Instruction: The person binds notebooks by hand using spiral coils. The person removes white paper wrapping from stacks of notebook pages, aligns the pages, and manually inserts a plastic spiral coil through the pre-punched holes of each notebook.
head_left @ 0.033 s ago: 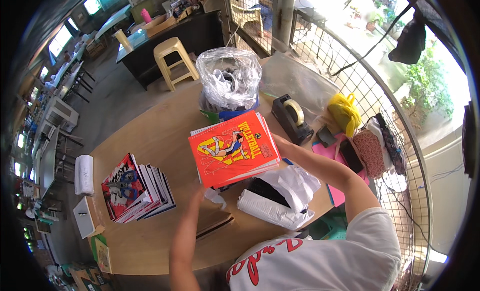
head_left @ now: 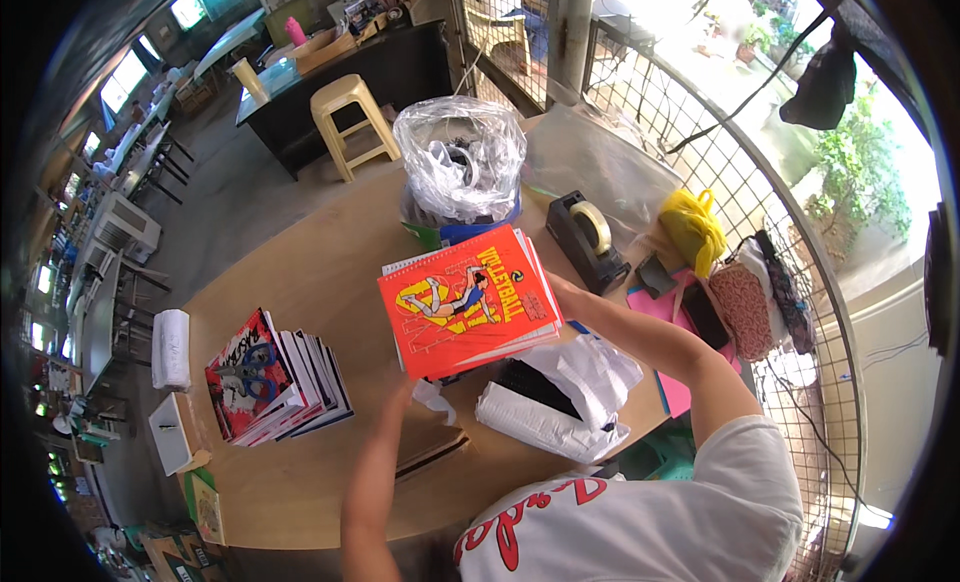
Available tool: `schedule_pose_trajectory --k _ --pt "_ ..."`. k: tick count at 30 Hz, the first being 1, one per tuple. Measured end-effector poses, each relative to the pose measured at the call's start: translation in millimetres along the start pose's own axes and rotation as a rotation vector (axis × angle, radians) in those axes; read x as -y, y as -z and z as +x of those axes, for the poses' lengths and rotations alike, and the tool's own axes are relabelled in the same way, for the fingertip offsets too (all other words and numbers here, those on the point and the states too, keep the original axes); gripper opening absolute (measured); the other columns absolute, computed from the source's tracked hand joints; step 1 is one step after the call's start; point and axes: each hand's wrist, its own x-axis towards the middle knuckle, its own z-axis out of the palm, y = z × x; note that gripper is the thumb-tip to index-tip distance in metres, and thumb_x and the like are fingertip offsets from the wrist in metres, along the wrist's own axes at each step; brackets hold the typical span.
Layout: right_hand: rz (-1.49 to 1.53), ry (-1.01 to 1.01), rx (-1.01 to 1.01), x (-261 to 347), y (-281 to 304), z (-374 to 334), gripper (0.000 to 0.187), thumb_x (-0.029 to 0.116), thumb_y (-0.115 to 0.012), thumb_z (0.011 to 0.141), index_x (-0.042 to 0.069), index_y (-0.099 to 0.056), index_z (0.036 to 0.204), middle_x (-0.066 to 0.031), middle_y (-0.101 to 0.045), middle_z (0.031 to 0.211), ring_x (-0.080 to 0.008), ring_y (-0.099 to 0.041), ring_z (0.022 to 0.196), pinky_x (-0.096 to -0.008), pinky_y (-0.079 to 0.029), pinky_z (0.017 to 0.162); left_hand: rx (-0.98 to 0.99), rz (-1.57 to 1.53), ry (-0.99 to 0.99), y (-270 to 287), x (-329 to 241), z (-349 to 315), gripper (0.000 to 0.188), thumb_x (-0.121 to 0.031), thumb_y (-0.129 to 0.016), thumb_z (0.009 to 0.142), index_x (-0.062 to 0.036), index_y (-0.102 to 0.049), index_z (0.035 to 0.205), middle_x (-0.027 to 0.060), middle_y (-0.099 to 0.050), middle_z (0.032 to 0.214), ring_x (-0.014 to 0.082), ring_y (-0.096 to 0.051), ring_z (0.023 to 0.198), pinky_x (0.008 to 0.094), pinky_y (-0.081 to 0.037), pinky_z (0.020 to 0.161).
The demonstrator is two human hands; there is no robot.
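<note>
Right hand (head_left: 556,289) on yellow-lettered notebooks (head_left: 462,307)

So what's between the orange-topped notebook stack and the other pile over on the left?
In the head view, only bare brown tabletop shows between the orange-topped stack and the left pile.

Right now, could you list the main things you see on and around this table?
Table: one, light brown, middle
Notebook stack: one, orange-red top cover, centre
Second stack: one, red-and-black top cover, table's left side
Plastic bag: one, clear, beyond the centre stack
Tape dispenser: one, black, right of that bag
Knotted bundle: one, yellow, right edge
Patterned pouch: one, pinkish, right edge
Packaging: one, white, nearest the shirt
Stool: one, cream, floor beyond
Shirt: one, white, lower edge
Left hand: one, mostly hidden, stack's near edge
Right hand: one, mostly hidden, stack's right edge
</note>
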Motion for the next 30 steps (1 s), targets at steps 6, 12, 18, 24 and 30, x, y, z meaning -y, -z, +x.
schedule_pose_trajectory --k 6,12,18,24,30 --pt "-0.021 -0.009 0.007 -11 0 4 0.085 0.07 -0.038 0.095 0.004 -0.039 0.15 -0.0202 -0.049 0.145 -0.0321 -0.053 0.129 -0.0473 -0.047 0.104 -0.042 -0.109 -0.06 1 23 -3 0.042 -0.029 -0.061 0.096 -0.0058 -0.057 0.131 0.0118 -0.066 0.115 0.0202 -0.063 0.1 0.0365 -0.049 0.079" --pt "-0.059 -0.027 -0.003 -17 -16 19 0.087 0.071 -0.039 0.095 0.004 -0.037 0.15 -0.0202 -0.048 0.146 -0.0324 -0.052 0.131 -0.0475 -0.046 0.106 -0.071 -0.167 -0.102 20 39 3 0.042 -0.03 -0.06 0.096 -0.0049 -0.057 0.13 0.0129 -0.066 0.114 0.0215 -0.063 0.098 0.037 -0.049 0.078" --pt "-0.123 -0.09 -0.038 -21 -51 42 0.089 0.072 -0.04 0.094 0.004 -0.035 0.151 -0.0202 -0.047 0.147 -0.0328 -0.051 0.132 -0.0478 -0.045 0.107 -0.112 -0.201 -0.132 64 54 4 0.043 -0.032 -0.06 0.096 -0.004 -0.058 0.129 0.014 -0.067 0.113 0.0229 -0.064 0.095 0.0374 -0.049 0.078" --pt "-0.291 -0.198 -0.107 -26 -110 69 0.092 0.073 -0.041 0.093 0.004 -0.034 0.152 -0.0202 -0.046 0.148 -0.0331 -0.049 0.133 -0.048 -0.044 0.108 -0.217 -0.033 -0.168 109 60 -7 0.044 -0.033 -0.06 0.096 -0.0031 -0.058 0.128 0.0151 -0.067 0.111 0.0243 -0.065 0.093 0.0378 -0.049 0.077" --pt "-0.787 0.097 -0.016 25 -61 -6 0.065 0.047 -0.063 0.095 0.011 -0.047 0.147 -0.0172 -0.057 0.138 -0.0254 -0.055 0.127 -0.0409 -0.049 0.102 -0.381 0.702 -0.681 101 51 -112 0.041 -0.02 -0.059 0.097 -0.001 -0.054 0.132 0.0214 -0.066 0.113 0.0334 -0.064 0.101 0.0451 -0.048 0.087"
